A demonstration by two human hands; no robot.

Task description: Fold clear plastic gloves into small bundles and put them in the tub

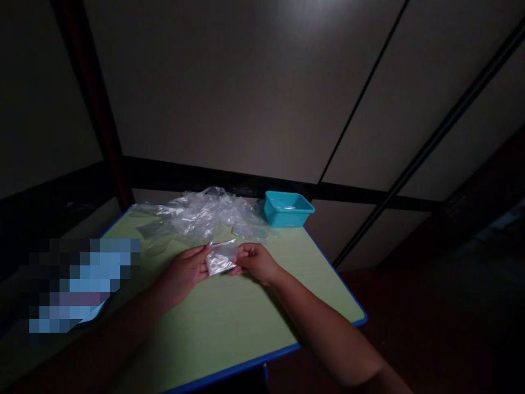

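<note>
Both forearms reach over the green worktop point(229, 328), which has a blue edge. The left hand point(184, 273) and the right hand point(256, 262) hold one small clear plastic bag point(221, 257) between them, just above the worktop. The fingers of each hand are closed on a side of the bag, left on its left edge, right on its right edge. Behind the hands lies a heap of clear plastic bags point(200, 213). Just right of the heap, at the far edge, stands a teal tub point(287, 210).
</note>
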